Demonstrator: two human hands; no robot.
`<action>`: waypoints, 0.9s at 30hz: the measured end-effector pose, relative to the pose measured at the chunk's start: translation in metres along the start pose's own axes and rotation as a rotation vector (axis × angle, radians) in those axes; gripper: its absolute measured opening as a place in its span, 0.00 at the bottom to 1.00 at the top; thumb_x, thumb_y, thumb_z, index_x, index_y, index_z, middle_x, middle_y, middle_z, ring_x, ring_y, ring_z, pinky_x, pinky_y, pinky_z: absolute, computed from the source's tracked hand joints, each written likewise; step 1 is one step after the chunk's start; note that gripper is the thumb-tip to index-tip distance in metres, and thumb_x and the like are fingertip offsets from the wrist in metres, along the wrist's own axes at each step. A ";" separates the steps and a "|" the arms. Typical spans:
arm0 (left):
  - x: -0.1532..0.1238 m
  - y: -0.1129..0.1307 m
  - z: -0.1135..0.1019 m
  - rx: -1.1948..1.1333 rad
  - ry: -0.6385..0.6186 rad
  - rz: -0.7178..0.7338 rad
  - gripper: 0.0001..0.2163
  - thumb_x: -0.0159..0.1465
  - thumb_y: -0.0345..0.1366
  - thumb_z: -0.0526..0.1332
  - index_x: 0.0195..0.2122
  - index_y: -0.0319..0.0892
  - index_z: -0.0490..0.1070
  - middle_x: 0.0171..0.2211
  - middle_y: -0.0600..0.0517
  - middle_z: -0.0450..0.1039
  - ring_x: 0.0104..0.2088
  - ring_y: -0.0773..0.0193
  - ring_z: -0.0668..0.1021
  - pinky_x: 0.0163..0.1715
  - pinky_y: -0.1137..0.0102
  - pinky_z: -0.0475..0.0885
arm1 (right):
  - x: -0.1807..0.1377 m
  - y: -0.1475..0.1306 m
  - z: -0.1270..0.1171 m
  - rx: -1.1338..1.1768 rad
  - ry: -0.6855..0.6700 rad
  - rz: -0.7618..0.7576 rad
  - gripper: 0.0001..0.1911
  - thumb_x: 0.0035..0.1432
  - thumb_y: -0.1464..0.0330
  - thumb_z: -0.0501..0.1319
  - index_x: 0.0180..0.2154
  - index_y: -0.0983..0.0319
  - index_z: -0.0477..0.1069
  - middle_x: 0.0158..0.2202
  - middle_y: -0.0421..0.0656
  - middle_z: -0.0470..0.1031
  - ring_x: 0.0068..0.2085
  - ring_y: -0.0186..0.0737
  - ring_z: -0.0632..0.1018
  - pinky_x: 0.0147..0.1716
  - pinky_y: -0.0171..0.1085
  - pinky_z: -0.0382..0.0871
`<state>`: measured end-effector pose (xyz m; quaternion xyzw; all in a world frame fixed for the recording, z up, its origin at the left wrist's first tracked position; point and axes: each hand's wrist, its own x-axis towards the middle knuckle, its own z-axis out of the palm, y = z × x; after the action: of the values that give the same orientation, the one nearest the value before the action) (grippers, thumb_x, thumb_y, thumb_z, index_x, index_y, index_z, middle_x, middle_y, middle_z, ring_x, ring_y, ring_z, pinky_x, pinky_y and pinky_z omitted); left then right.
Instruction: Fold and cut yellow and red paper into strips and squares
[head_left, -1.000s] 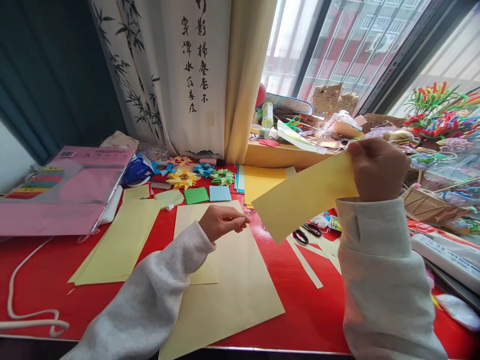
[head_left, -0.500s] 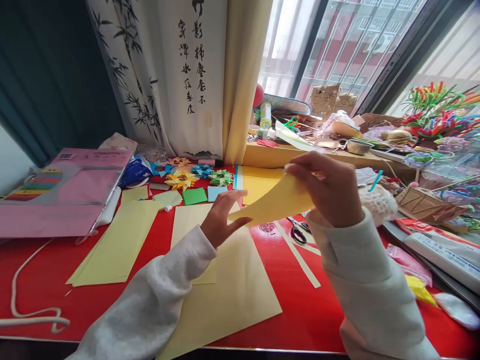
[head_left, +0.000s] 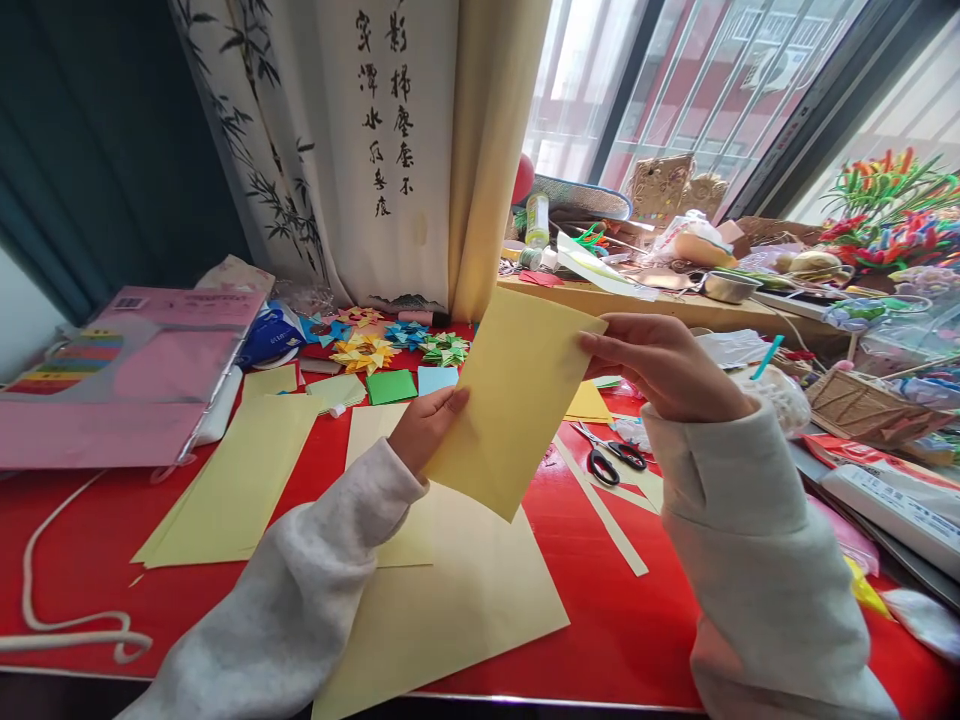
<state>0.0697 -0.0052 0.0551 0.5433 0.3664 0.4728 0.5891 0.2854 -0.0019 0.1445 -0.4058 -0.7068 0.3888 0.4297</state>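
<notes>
A yellow sheet of paper [head_left: 517, 400] is held up, tilted, above the table. My left hand [head_left: 429, 428] pinches its left edge, thumb on the near face. At the upper right corner, my right hand [head_left: 664, 368] grips it between thumb and fingers. Below lies a large pale yellow sheet [head_left: 480, 600], partly covered by a smaller piece [head_left: 405, 550] on its left side. To the left rests a stack of long yellow paper strips [head_left: 232, 490]. Black-handled scissors [head_left: 604, 465] lie right of the held sheet, beside narrow paper offcuts [head_left: 600, 510].
Folded paper stars [head_left: 364, 352] and green paper squares [head_left: 391, 387] sit at the back. A pink paper pack [head_left: 135, 400] occupies the left, with a white cord [head_left: 45, 530] before it. Craft items crowd the windowsill [head_left: 660, 310]; a white box [head_left: 892, 505] lies at right.
The yellow sheet has turned from nearly edge-on to showing its broad face. Both hands still hold it; the right hand has shifted slightly right and the view has moved a little.
</notes>
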 end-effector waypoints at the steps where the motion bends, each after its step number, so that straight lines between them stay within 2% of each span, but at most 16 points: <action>1: 0.001 -0.001 -0.001 0.023 -0.019 -0.015 0.15 0.52 0.46 0.55 0.32 0.39 0.67 0.28 0.52 0.71 0.26 0.66 0.73 0.24 0.73 0.67 | -0.001 -0.001 0.000 0.006 -0.013 0.026 0.14 0.43 0.59 0.59 0.27 0.65 0.68 0.27 0.43 0.71 0.29 0.36 0.74 0.28 0.38 0.71; 6: 0.003 -0.006 -0.006 0.189 -0.119 -0.068 0.20 0.53 0.49 0.52 0.39 0.39 0.65 0.33 0.48 0.71 0.31 0.61 0.73 0.28 0.69 0.67 | -0.001 -0.003 0.003 0.001 0.011 0.039 0.12 0.43 0.60 0.59 0.24 0.64 0.67 0.24 0.42 0.70 0.27 0.35 0.73 0.26 0.37 0.70; 9: 0.004 -0.009 -0.008 0.422 -0.188 -0.017 0.23 0.52 0.48 0.53 0.46 0.42 0.61 0.42 0.46 0.67 0.38 0.59 0.71 0.36 0.66 0.66 | 0.000 -0.002 0.006 -0.047 0.115 -0.024 0.12 0.43 0.60 0.59 0.19 0.63 0.64 0.20 0.39 0.65 0.22 0.31 0.70 0.21 0.33 0.66; 12: 0.003 -0.009 -0.006 0.573 -0.182 0.050 0.26 0.52 0.48 0.53 0.50 0.42 0.56 0.50 0.44 0.58 0.44 0.58 0.67 0.41 0.63 0.62 | 0.002 -0.001 0.009 -0.160 0.263 -0.100 0.16 0.43 0.59 0.58 0.15 0.62 0.57 0.15 0.35 0.57 0.17 0.27 0.62 0.13 0.30 0.56; 16: -0.007 -0.001 0.005 0.401 -0.224 0.182 0.29 0.54 0.44 0.53 0.55 0.46 0.43 0.55 0.44 0.47 0.52 0.57 0.58 0.45 0.62 0.60 | 0.001 0.001 0.026 -0.330 0.343 -0.157 0.20 0.43 0.56 0.57 0.15 0.61 0.53 0.13 0.34 0.51 0.15 0.25 0.55 0.12 0.29 0.48; 19: -0.016 0.003 0.017 0.218 -0.319 0.238 0.35 0.51 0.42 0.58 0.55 0.51 0.37 0.56 0.45 0.44 0.53 0.57 0.57 0.45 0.62 0.61 | 0.000 0.003 0.050 -0.426 0.285 -0.215 0.20 0.44 0.55 0.55 0.15 0.62 0.52 0.14 0.34 0.50 0.17 0.26 0.55 0.14 0.29 0.48; 21: -0.018 0.002 0.022 0.153 -0.317 0.260 0.33 0.50 0.40 0.59 0.54 0.50 0.42 0.55 0.46 0.49 0.52 0.57 0.59 0.44 0.64 0.63 | -0.001 0.006 0.066 -0.470 0.193 -0.239 0.20 0.45 0.55 0.55 0.16 0.62 0.53 0.14 0.34 0.51 0.18 0.26 0.56 0.15 0.29 0.49; 23: -0.017 0.000 0.024 0.130 -0.258 0.266 0.24 0.52 0.38 0.58 0.49 0.45 0.53 0.50 0.47 0.58 0.49 0.57 0.63 0.42 0.66 0.64 | 0.000 0.009 0.076 -0.482 0.130 -0.257 0.20 0.46 0.56 0.55 0.16 0.62 0.52 0.14 0.34 0.51 0.18 0.26 0.56 0.16 0.29 0.50; 25: -0.013 -0.002 0.022 0.101 -0.182 0.246 0.17 0.53 0.38 0.57 0.44 0.41 0.59 0.43 0.47 0.66 0.45 0.58 0.68 0.40 0.67 0.67 | 0.000 0.012 0.079 -0.440 0.116 -0.251 0.21 0.45 0.56 0.55 0.15 0.62 0.49 0.14 0.34 0.49 0.18 0.25 0.56 0.16 0.29 0.50; 27: -0.009 0.000 0.016 0.056 -0.098 0.197 0.16 0.54 0.38 0.56 0.43 0.39 0.60 0.39 0.48 0.69 0.40 0.60 0.71 0.35 0.68 0.69 | 0.002 0.013 0.075 -0.348 0.116 -0.214 0.22 0.45 0.56 0.56 0.15 0.62 0.48 0.14 0.33 0.48 0.16 0.25 0.55 0.14 0.29 0.50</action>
<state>0.0826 -0.0189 0.0562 0.6153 0.2951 0.4910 0.5416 0.2187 -0.0108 0.1091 -0.4181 -0.7764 0.1890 0.4321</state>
